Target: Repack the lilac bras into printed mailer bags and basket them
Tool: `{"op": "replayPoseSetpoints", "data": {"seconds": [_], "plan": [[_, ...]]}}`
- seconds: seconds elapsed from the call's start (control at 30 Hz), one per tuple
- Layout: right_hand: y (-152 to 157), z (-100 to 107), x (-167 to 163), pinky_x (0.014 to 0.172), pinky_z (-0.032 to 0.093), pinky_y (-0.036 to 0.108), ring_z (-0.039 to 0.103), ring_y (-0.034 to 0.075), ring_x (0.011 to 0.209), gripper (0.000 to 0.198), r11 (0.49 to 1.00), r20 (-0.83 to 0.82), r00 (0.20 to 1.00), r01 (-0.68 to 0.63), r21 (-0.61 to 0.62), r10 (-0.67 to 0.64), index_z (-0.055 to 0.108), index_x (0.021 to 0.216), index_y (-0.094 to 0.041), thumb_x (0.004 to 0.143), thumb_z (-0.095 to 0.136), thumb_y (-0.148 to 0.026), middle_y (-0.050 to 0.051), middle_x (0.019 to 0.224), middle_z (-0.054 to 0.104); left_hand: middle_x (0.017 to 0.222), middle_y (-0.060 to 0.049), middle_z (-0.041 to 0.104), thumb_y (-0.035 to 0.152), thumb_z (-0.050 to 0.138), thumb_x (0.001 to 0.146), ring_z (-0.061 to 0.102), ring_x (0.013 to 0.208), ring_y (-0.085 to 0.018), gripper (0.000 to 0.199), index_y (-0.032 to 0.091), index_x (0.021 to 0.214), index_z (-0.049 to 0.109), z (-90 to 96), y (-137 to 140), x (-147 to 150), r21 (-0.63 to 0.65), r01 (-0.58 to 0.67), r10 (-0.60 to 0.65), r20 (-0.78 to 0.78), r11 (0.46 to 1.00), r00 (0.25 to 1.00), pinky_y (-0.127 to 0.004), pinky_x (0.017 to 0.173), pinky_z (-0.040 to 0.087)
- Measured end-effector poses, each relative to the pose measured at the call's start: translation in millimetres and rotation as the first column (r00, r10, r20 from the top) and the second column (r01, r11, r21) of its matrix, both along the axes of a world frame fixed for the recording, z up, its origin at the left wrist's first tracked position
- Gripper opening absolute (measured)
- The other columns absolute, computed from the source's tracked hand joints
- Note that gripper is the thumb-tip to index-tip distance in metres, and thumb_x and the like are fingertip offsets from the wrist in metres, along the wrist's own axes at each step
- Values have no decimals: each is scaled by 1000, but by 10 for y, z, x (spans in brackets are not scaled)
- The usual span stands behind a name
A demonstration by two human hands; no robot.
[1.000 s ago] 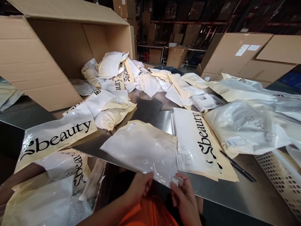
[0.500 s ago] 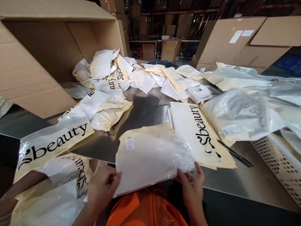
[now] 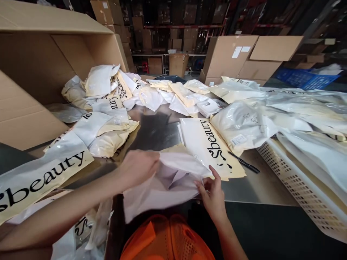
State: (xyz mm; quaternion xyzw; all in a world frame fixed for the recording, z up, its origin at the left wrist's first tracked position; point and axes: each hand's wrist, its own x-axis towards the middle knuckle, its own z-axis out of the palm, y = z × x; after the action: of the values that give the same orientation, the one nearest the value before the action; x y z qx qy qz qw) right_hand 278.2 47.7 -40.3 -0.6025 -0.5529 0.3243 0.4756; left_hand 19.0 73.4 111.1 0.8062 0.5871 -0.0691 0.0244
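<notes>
Gloom covers the background shelves [image 3: 187, 26], glare marks the metal tabletop [image 3: 168, 135], the left hand [image 3: 141, 168] looks blurred

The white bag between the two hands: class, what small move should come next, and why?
Probably the left hand should gently draw the white bag wider, away from the right hand: both hands grip it, and its mouth seems parted but creased between them.
</notes>
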Motion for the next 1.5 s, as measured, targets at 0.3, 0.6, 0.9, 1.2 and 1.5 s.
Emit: {"op": "replayPoseSetpoints", "data": {"seconds": [0.3,0.6,0.9,1.2,1.5], "plan": [[-18,29,-595,102,41,47,47,29,127,47,658,800,505,-728,193,325,54,133,-30,90,48,-11,8,137,53,79,-2,62,34,37,97,63,73,-20,30,21,84,60,166,-20,28,88,53,-50,-44,995,998,-30,58,34],[319,307,-1367,102,43,44,45,31,130,54,607,847,344,-794,32,405,49,136,-10,83,55,-13,16,144,47,82,-3,64,28,44,95,62,75,-19,22,20,85,62,193,-3,-239,-4,82,-82,-44,997,996,-29,63,38],[-192,164,-1089,89,52,41,64,21,103,19,293,634,529,-846,445,564,68,93,-25,91,51,-20,5,99,70,90,-5,67,29,39,96,65,81,-22,24,20,94,61,75,71,-567,75,-66,77,-156,995,985,-30,62,38],[-720,16,-2247,108,41,35,45,21,132,16,-192,868,204,-928,318,453,69,104,-27,94,57,-30,-3,134,57,93,-7,69,29,38,95,66,85,-25,27,18,97,63,137,377,-648,85,-8,29,-249,996,968,-32,68,42],[164,197,-1546,84,56,39,63,28,108,33,706,816,522,-675,217,248,65,113,-13,86,49,-2,18,121,64,89,-10,70,28,38,96,66,78,-25,28,17,97,64,144,230,-720,92,84,-59,-248,992,967,-32,61,40]]}}
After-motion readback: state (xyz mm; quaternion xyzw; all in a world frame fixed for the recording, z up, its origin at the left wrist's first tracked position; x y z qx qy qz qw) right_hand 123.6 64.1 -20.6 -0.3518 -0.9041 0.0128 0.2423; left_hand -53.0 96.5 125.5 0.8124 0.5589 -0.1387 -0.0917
